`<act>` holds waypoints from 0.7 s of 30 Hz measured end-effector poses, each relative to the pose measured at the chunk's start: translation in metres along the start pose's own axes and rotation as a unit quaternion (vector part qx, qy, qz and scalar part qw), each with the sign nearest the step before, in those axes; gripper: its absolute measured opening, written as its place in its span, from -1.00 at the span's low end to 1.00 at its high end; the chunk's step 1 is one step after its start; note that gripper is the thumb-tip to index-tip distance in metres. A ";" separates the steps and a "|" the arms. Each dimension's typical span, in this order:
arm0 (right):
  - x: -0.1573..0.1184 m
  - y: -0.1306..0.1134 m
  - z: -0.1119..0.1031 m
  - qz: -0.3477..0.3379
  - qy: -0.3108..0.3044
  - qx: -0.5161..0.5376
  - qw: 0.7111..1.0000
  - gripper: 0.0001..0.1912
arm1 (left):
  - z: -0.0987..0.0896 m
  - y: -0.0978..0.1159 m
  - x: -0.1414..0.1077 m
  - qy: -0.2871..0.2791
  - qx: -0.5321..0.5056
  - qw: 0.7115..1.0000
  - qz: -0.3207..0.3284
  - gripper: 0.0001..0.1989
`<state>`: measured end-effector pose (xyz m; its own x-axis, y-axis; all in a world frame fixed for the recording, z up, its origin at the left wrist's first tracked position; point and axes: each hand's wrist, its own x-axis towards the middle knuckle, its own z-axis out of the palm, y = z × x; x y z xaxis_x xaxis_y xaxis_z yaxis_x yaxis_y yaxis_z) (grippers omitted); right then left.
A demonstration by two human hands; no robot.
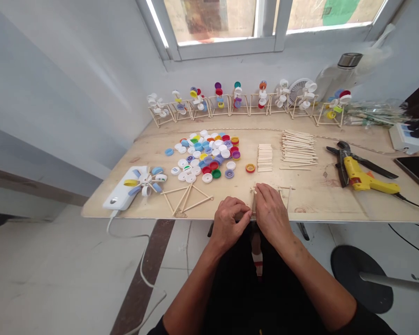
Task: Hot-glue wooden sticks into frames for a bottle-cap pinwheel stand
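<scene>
At the table's front edge, a frame of thin wooden sticks (289, 197) lies partly under my right hand (271, 211). My right hand's fingers are pressed together over the frame's left side. My left hand (230, 218) is closed in a pinch at the frame's lower left corner, on a stick end mostly hidden by the fingers. Left of my hands lie joined stick triangles (186, 199) and a wheel of bottle caps (145, 180) resting on a white power strip (124, 193). Beyond my hands are a pile of coloured caps (209, 156), short sticks (265, 158) and longer sticks (298, 148).
A yellow glue gun (366, 179) and black-handled pliers (344, 163) lie on the right, near a phone (417, 172) and a white socket block (406, 138). Several cap wheels on stick stands (237, 104) line the back, with a small fan (298, 89) and a bottle (342, 77).
</scene>
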<state>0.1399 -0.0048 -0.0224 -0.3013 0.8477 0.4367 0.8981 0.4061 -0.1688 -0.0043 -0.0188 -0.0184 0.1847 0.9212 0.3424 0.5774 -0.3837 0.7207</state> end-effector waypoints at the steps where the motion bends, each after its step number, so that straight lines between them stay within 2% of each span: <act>1: 0.000 0.000 0.000 0.001 0.001 0.001 1.000 -0.60 | 0.000 0.000 0.000 0.000 0.000 1.000 -0.002 -0.89; 21: 0.000 0.000 0.003 0.002 0.009 0.012 1.000 -0.61 | 0.001 0.000 0.001 0.009 -0.011 1.000 -0.011 -0.86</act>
<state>0.1391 -0.0040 -0.0254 -0.2920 0.8427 0.4523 0.8914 0.4112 -0.1907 -0.0033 -0.0181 -0.0187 0.1574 0.9279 0.3378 0.5636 -0.3653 0.7408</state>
